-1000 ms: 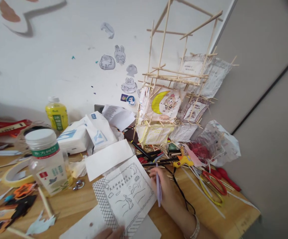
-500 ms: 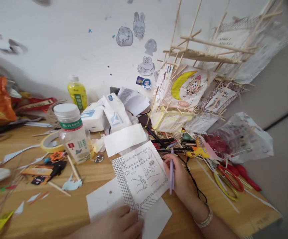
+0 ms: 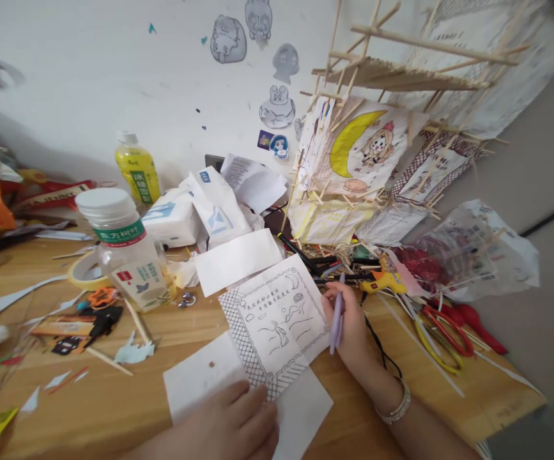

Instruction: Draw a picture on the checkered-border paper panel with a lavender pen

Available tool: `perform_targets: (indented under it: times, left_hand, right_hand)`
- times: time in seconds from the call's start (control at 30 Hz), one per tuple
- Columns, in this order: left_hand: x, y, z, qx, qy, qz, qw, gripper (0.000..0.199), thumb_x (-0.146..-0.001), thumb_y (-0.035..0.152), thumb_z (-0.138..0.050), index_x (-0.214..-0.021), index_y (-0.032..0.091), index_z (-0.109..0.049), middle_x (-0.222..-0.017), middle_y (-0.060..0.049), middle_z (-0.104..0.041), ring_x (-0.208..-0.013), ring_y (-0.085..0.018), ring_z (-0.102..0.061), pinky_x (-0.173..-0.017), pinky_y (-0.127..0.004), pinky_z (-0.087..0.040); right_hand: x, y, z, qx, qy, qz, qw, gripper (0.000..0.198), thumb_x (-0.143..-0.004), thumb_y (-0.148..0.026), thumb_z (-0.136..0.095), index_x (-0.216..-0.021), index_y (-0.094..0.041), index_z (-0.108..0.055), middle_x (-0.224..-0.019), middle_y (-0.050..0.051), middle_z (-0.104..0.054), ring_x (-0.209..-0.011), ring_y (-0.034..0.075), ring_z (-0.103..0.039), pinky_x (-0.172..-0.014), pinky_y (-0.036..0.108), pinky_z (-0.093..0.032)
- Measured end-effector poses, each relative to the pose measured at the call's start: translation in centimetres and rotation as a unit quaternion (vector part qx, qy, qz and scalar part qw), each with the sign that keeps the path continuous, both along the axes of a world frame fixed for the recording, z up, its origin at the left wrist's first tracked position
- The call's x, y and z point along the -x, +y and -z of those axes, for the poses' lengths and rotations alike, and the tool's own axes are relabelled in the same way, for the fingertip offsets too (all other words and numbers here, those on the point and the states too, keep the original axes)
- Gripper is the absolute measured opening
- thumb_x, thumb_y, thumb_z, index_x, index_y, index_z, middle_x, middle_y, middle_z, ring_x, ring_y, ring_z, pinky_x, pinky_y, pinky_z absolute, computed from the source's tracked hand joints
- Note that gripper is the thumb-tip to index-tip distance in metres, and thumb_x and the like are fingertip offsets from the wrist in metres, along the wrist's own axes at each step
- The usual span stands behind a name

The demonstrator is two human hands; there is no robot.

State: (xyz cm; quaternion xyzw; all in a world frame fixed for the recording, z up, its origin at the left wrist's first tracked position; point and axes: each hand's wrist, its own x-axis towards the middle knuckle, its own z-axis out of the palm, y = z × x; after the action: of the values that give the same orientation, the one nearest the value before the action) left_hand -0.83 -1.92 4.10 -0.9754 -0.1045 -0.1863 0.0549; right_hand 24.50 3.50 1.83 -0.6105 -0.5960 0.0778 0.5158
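- The light brown wooden worktop (image 3: pixel 128 396) is showing a smooth, faintly shiny grained surface.
- The white drawing sheet with black line art (image 3: pixel 277 319) is looking like thin matt paper, creased, lying on plain white paper sheets (image 3: pixel 200 383).
- The slim lilac pen (image 3: pixel 337 312) in the right hand (image 3: pixel 351 326) is looking like smooth plastic.
- The clear plastic bottle with a white cap (image 3: pixel 123 255) is gleaming glossy.
- The pale stick frame (image 3: pixel 392 76) is looking like bare, matt wood.
- The silver bracelet (image 3: pixel 394 409) is glinting like metal.
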Motion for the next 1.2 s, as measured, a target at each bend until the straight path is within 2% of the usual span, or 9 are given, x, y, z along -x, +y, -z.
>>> perform_targets:
  times: [0.17, 0.47, 0.57, 0.63, 0.7, 0.77, 0.9, 1.03, 1.2]
  left_hand:
    - [0.0, 0.5, 0.5, 0.006, 0.02, -0.041, 0.999, 0.033, -0.099, 0.036, -0.047, -0.118, 0.013, -0.061, -0.12, -0.011, -0.064, -0.111, -0.028, -0.056, -0.091, -0.041, -0.047]
    - [0.7, 0.9, 1.1, 0.087, 0.072, -0.088, 0.99, 0.057, -0.088, 0.041, -0.06, -0.136, 0.012, -0.048, -0.141, -0.021, -0.045, -0.127, -0.037, -0.044, -0.097, -0.051, -0.044]
    - [0.7, 0.8, 0.8, 0.144, 0.082, -0.098, 0.981, 0.054, -0.091, 0.039, -0.058, -0.139, 0.017, -0.046, -0.147, -0.015, -0.037, -0.134, -0.036, -0.035, -0.105, -0.052, -0.036]
    - [0.6, 0.8, 0.3, 0.174, 0.096, -0.105, 0.974, 0.052, -0.091, 0.038, -0.058, -0.138, 0.019, -0.047, -0.149, -0.011, -0.035, -0.136, -0.036, -0.032, -0.107, -0.052, -0.033]
    - [0.4, 0.7, -0.1, 0.187, 0.106, -0.105, 0.971, 0.05, -0.09, 0.036, -0.059, -0.137, 0.02, -0.049, -0.149, -0.009, -0.035, -0.136, -0.037, -0.031, -0.107, -0.054, -0.033]
    - [0.4, 0.7, -0.3, 0.189, 0.111, -0.104, 0.97, 0.051, -0.088, 0.033, -0.062, -0.136, 0.02, -0.05, -0.149, -0.009, -0.035, -0.135, -0.038, -0.031, -0.106, -0.056, -0.033]
    - [0.3, 0.7, -0.4, 0.192, 0.115, -0.105, 0.969, 0.053, -0.087, 0.031, -0.063, -0.136, 0.017, -0.05, -0.149, -0.011, -0.035, -0.134, -0.039, -0.033, -0.106, -0.056, -0.034]
    - [0.1, 1.0, -0.6, 0.2, 0.129, -0.114, 0.965, 0.056, -0.088, 0.036, -0.061, -0.138, 0.013, -0.048, -0.147, -0.011, -0.036, -0.131, -0.039, -0.038, -0.104, -0.054, -0.037]
    - [0.1, 1.3, -0.7, 0.208, 0.136, -0.104, 0.963, 0.054, -0.088, 0.039, -0.06, -0.135, 0.013, -0.051, -0.148, -0.009, -0.036, -0.132, -0.039, -0.037, -0.104, -0.054, -0.037]
  right_hand:
    - [-0.8, -0.1, 0.3, 0.024, 0.027, 0.002, 0.999, 0.017, -0.086, -0.025, -0.052, -0.103, -0.021, -0.053, -0.087, 0.004, -0.061, -0.082, 0.021, -0.062, -0.075, 0.036, -0.051]
    - [-1.1, -0.7, -0.5, 0.007, 0.002, 0.021, 1.0, 0.029, -0.094, -0.033, -0.044, -0.117, -0.018, -0.054, -0.104, 0.011, -0.062, -0.096, 0.024, -0.06, -0.087, 0.042, -0.048]
    - [-0.4, -1.9, -1.8, -0.022, -0.025, -0.043, 0.998, 0.031, -0.096, -0.031, -0.039, -0.121, -0.021, -0.055, -0.112, 0.01, -0.061, -0.103, 0.024, -0.058, -0.088, 0.041, -0.048]
    - [0.5, -2.9, -2.7, -0.034, -0.054, -0.122, 0.99, 0.024, -0.093, -0.027, -0.045, -0.111, -0.022, -0.06, -0.105, 0.008, -0.064, -0.097, 0.023, -0.061, -0.082, 0.037, -0.051]
    - [1.4, -3.8, -3.3, -0.035, -0.064, -0.196, 0.978, 0.011, -0.088, -0.022, -0.052, -0.089, -0.022, -0.063, -0.082, 0.004, -0.066, -0.077, 0.019, -0.063, -0.07, 0.031, -0.052]
    - [2.2, -4.5, -3.3, 0.036, -0.047, -0.247, 0.967, 0.012, -0.086, -0.019, -0.052, -0.076, -0.022, -0.059, -0.065, -0.001, -0.061, -0.061, 0.015, -0.06, -0.057, 0.025, -0.049]
    - [2.7, -4.9, -2.1, 0.15, 0.007, -0.257, 0.955, 0.005, -0.079, -0.021, -0.055, -0.074, -0.021, -0.053, -0.062, -0.001, -0.057, -0.054, 0.013, -0.056, -0.049, 0.022, -0.044]
    - [2.4, -4.6, -1.1, 0.147, -0.064, -0.272, 0.949, 0.024, -0.081, -0.022, -0.05, -0.059, -0.022, -0.04, -0.055, -0.003, -0.05, -0.051, 0.012, -0.05, -0.049, 0.022, -0.039]
    - [2.3, -4.6, -0.8, 0.123, -0.179, -0.259, 0.941, 0.028, -0.083, -0.018, -0.045, -0.057, -0.021, -0.035, -0.053, -0.004, -0.046, -0.052, 0.011, -0.046, -0.051, 0.023, -0.034]
